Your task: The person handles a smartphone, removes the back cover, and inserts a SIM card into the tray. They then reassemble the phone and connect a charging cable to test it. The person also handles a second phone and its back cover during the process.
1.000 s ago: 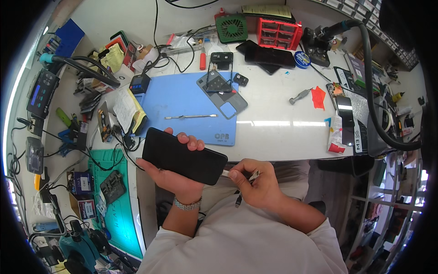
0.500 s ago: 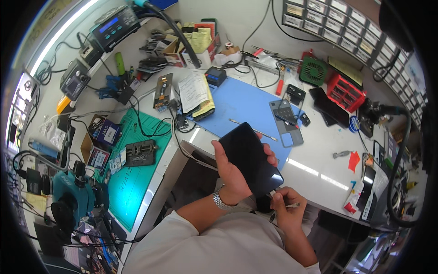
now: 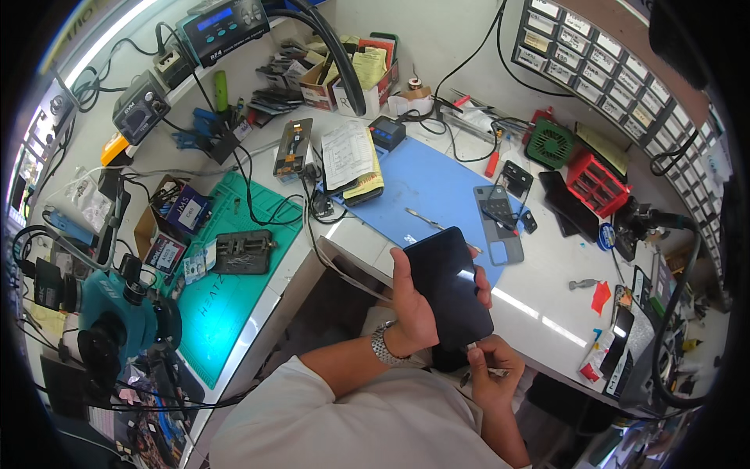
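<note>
My left hand point(image 3: 414, 316) cradles a smartphone point(image 3: 449, 289), its dark screen facing up, with the thumb along one side and fingertips round the other. The phone is held over the near edge of the bench. At its lower end my right hand point(image 3: 494, 371) pinches a pale cable plug point(image 3: 472, 346) against the edge. Whether the plug sits inside the port cannot be made out. Beyond the phone a thin metal pry tool point(image 3: 424, 218) lies on a blue mat point(image 3: 406, 184), partly hidden by the phone. A grey phone back cover point(image 3: 498, 227) rests at the mat's right edge.
To the left, a green mat point(image 3: 254, 199) carries a black holding jig point(image 3: 244, 252), beside a teal microscope point(image 3: 117, 313). A loose screen assembly point(image 3: 293, 148) and papers point(image 3: 349, 156) lie at the back. Red drawers point(image 3: 598, 184) and a green fan point(image 3: 549, 143) stand back right.
The view has shifted, so bench things appear farther right. The phone has come slightly closer to me and its tilt has changed. Both hands keep their grip.
</note>
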A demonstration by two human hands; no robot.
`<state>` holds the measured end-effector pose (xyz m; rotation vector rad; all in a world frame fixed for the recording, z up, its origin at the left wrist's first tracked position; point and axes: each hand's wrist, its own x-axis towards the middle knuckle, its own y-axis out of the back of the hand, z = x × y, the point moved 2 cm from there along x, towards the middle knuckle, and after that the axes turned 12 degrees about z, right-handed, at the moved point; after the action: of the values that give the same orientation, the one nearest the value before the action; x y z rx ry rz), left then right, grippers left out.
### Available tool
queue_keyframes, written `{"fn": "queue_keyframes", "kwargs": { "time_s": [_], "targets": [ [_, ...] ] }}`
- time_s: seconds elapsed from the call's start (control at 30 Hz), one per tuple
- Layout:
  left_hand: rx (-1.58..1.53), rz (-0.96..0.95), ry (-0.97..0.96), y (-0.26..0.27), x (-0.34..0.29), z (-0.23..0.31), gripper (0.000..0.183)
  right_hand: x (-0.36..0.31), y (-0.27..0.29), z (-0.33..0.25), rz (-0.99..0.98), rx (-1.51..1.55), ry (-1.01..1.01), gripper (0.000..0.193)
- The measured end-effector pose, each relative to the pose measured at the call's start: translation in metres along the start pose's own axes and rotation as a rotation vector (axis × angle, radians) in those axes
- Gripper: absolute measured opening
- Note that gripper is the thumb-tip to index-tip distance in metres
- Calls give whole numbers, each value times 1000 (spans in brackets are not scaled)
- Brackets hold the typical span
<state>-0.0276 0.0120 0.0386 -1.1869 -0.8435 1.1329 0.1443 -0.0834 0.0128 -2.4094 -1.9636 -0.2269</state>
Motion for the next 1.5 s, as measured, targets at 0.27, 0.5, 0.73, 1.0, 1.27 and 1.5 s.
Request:
{"fn": "queue_keyframes", "kwargs": {
  "time_s": [0.27,0.5,0.73,1.0,1.27,1.5],
  "targets": [
    [-30,-5,93,2,2,-1,110,-7,-10,10,46,71,-16,11],
    [-26,18,101,0,-5,-5,112,-9,-3,6,23,19,-41,12],
    [-2,63,82,-2,0,-1,108,-9,-5,8,20,34,-78,13],
    [2,52,96,9,2,-1,108,-12,-9,4,29,20,-14,17],
    [-9,113,71,9,0,-7,106,-16,-4,1,39,54,-84,15],
    [-5,106,130,2,3,-8,106,-15,-1,3,32,73,-93,13]
  ]
}}
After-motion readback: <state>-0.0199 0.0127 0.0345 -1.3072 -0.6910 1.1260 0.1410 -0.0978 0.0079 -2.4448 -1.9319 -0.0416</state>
